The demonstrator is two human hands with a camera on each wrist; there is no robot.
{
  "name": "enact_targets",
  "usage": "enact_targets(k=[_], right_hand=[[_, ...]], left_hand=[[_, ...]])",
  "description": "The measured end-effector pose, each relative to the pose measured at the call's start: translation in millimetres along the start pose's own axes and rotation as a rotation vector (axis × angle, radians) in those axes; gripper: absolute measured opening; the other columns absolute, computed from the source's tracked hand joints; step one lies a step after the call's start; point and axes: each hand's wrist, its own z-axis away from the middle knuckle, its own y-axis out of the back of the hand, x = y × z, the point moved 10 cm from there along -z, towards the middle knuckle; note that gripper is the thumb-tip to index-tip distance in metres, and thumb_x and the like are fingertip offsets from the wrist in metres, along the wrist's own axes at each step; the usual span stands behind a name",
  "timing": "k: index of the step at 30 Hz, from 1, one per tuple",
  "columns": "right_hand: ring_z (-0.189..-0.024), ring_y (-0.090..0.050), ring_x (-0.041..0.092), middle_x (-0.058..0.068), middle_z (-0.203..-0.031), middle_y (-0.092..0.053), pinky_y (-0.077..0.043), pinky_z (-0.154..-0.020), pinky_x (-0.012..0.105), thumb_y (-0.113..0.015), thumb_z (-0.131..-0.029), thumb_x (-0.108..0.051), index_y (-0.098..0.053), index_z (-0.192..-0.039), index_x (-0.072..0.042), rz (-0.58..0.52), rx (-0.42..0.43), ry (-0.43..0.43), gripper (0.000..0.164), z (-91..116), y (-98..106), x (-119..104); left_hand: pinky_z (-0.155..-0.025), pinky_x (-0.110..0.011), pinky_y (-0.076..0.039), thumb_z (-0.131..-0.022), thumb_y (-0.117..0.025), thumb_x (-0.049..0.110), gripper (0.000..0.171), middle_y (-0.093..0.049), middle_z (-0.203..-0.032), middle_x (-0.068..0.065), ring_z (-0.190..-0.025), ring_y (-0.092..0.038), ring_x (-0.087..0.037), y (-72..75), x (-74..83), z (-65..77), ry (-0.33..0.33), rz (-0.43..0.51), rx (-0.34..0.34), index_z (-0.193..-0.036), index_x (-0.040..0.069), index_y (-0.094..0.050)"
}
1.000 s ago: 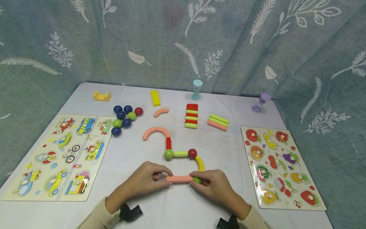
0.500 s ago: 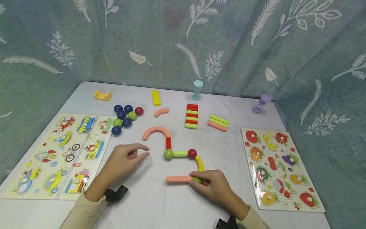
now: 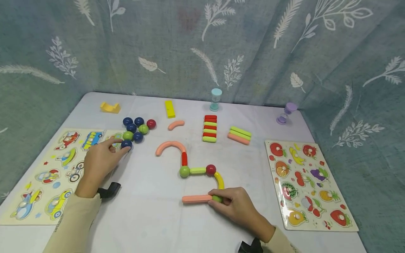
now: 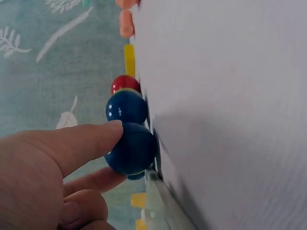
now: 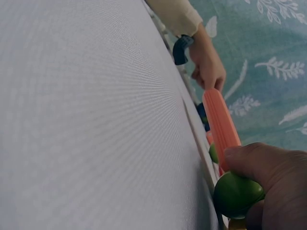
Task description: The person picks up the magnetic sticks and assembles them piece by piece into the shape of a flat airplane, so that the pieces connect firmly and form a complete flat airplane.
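In the head view, your step in hand looks like taking one ball from the group while steadying the chain of joined pieces (image 3: pixel 198 171). Pinch the glossy dark-blue ball (image 3: pixel 126 144) lightly across its middle and raise it straight up, so the glossy lime-green ball (image 3: pixel 128 135) just beside it does not roll. Your left hand (image 3: pixel 99 163) has thumb and forefinger on opposite sides of the dark-blue ball, spread no wider than the ball itself. Your right hand (image 3: pixel 236 204) pinches the ribbed, salmon-pink straight rod (image 3: pixel 196 199) at the end where it meets a smooth green ball (image 3: pixel 217 199). The rod's other end points left, free, over the white cloth (image 3: pixel 152 221). The smooth yellow curved piece (image 3: pixel 219 180) leads away beyond your forefinger.

In the left wrist view, your thumb lies on the dark-blue ball's near side and a finger reaches round behind. Another dark-blue ball (image 4: pixel 126 105) sits just past it; whether yours is clear of the cloth, you cannot tell here.

In the right wrist view, your thumb presses the rod right beside the green ball; your forefinger is hidden. Hold that joint gently and level: a sideways tug could part the two.
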Motion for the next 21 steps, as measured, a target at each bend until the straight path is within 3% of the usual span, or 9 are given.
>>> enact_targets(k=[7, 15, 18, 21], right_hand=[[-0.046, -0.03, -0.004, -0.019, -0.052, -0.034, -0.025, -0.043, 0.016, -0.071, -0.082, -0.038, -0.07, -0.098, -0.034, -0.002, 0.006, -0.001, 0.017, -2, 0, -2], [-0.046, -0.03, -0.003, -0.018, -0.052, -0.034, -0.026, -0.043, 0.017, -0.071, -0.082, -0.038, -0.071, -0.1, -0.032, -0.006, -0.022, -0.031, 0.019, -1, -2, -1], [-0.046, -0.03, -0.002, -0.017, -0.052, -0.034, -0.026, -0.043, 0.017, -0.07, -0.083, -0.038, -0.071, -0.1, -0.031, -0.009, -0.02, -0.027, 0.019, -1, -1, -1], [-0.046, -0.031, -0.002, -0.017, -0.052, -0.034, -0.026, -0.043, 0.017, -0.07, -0.083, -0.038, -0.071, -0.1, -0.032, -0.009, -0.009, -0.027, 0.018, -1, 1, -1]], left_hand=[[-0.042, -0.032, -0.029, -0.081, -0.063, 0.056, 0.057, -0.048, -0.065, -0.006, -0.054, -0.045, -0.022, -2.5, -3.1, 4.3, 0.033, 0.006, -0.022, -0.117, 0.012, -0.063], [-0.04, -0.029, -0.027, -0.077, -0.064, 0.062, 0.06, -0.042, -0.061, -0.005, -0.052, -0.041, -0.021, -17.9, 1.9, 24.2, 0.072, 0.076, -0.166, -0.114, 0.016, -0.062], [-0.039, -0.028, -0.026, -0.075, -0.066, 0.063, 0.057, -0.041, -0.056, -0.002, -0.048, -0.039, -0.019, -26.6, 8.1, 33.3, 0.029, 0.108, -0.199, -0.111, 0.019, -0.061], [-0.038, -0.027, -0.026, -0.073, -0.07, 0.06, 0.05, -0.039, -0.051, 0.001, -0.043, -0.035, -0.014, -36.6, 21.8, 42.5, -0.082, 0.174, -0.23, -0.105, 0.023, -0.062]])
